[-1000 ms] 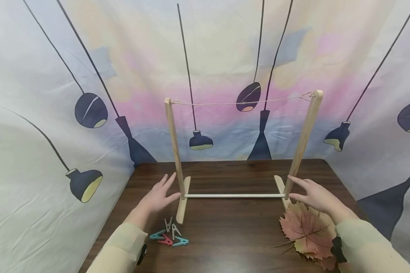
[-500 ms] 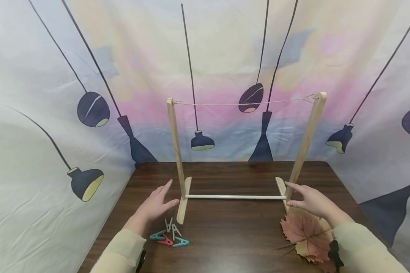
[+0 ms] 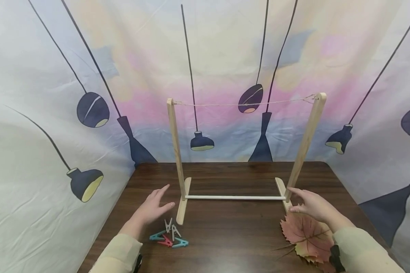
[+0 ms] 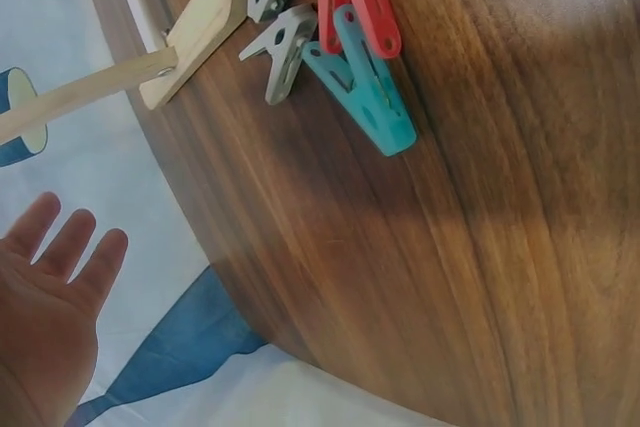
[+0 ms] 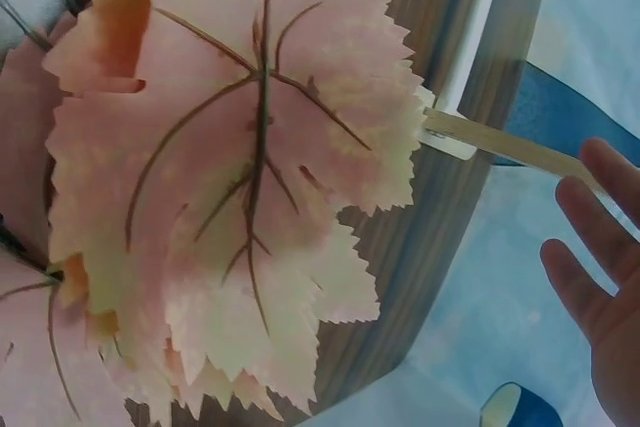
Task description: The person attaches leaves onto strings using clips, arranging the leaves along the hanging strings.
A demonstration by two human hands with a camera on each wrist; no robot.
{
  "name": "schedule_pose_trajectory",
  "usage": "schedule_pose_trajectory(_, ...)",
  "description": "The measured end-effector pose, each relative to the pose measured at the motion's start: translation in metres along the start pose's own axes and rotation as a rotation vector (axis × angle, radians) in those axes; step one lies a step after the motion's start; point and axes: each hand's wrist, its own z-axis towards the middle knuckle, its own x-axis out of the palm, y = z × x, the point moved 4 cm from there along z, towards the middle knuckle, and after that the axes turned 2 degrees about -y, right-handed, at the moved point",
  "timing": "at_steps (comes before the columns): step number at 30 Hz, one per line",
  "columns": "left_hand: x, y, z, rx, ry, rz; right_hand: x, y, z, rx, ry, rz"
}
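A wooden stand rises from the table, its two posts joined by a white rod low down and a thin string across the top. To the left of its left post is my left hand, fingers spread and holding nothing. My right hand hovers by the foot of the right post, fingers loosely extended; whether it touches the post I cannot tell. Several clothespins in teal, red and grey lie below the left hand, seen closer in the left wrist view. Pinkish artificial leaves lie in a pile beneath the right hand.
The dark wooden table ends at a cloth backdrop printed with hanging lamps, which encloses the back and both sides. The stand's left foot points toward the front, close to the clothespins.
My left hand has drawn back from the left post, toward the front. The right hand has come slightly lower and nearer the leaves. Stand, clothespins and leaves stay in place.
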Motion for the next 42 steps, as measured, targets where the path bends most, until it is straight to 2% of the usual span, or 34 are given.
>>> schedule_pose_trajectory(6, 0.009, 0.004, -0.003, -0.049, -0.002, -0.044, 0.008, -0.004, -0.003, 0.008, 0.012, 0.032)
schedule_pose_trajectory(15, 0.024, 0.018, -0.008, -0.132, -0.026, -0.098, 0.019, -0.009, -0.009, -0.011, 0.010, 0.035)
schedule_pose_trajectory(22, 0.031, 0.026, -0.011, -0.173, -0.023, -0.095, 0.026, -0.015, -0.011, -0.033, 0.012, 0.057)
schedule_pose_trajectory(29, 0.045, 0.035, -0.015, -0.204, -0.037, -0.089, 0.031, -0.012, -0.013, -0.052, 0.007, 0.076)
schedule_pose_trajectory(34, 0.057, 0.041, -0.015, -0.237, -0.045, -0.089, 0.036, -0.012, -0.015, -0.015, 0.013, 0.093)
schedule_pose_trajectory(37, 0.061, 0.043, -0.015, -0.245, -0.076, -0.070, 0.041, -0.015, -0.017, 0.001, 0.019, 0.135)
schedule_pose_trajectory(42, 0.062, 0.045, -0.015, -0.259, -0.159, -0.043, 0.049, -0.019, -0.018, -0.048, 0.016, 0.150)
